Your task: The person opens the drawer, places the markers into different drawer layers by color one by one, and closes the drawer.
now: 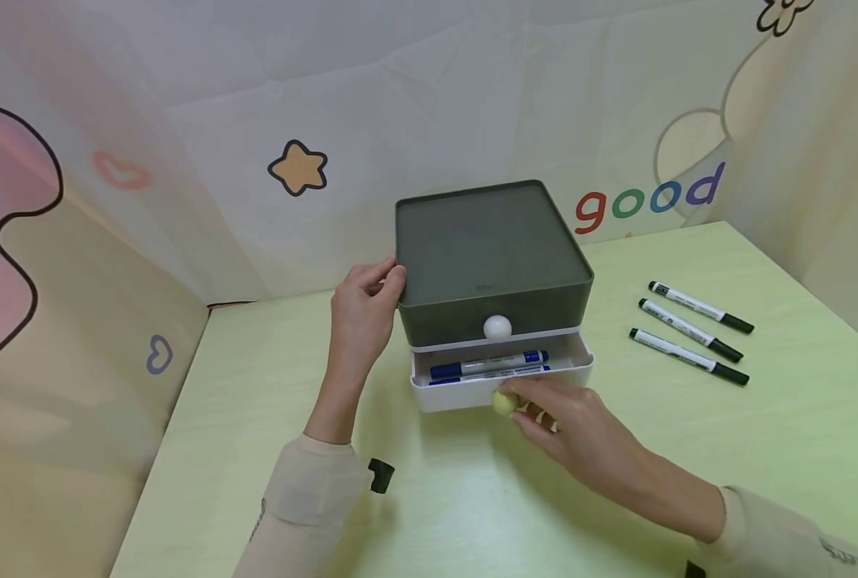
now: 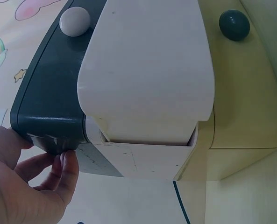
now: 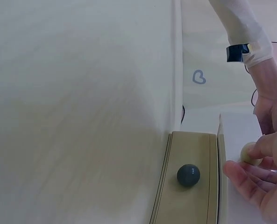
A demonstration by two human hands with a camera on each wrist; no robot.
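Observation:
A desktop drawer box has a dark green top section with a white knob. Below it, a white drawer stands pulled out and holds blue-capped markers. My right hand pinches that drawer's yellow-green round knob between thumb and fingers. At the box's left side, my left hand grips the upper edge, its bent fingers against the dark green wall in the left wrist view. A lower beige drawer with a dark knob shows in both wrist views.
Three black-capped markers lie side by side on the pale green table, right of the box. A printed curtain with a star and the word "good" hangs close behind the box.

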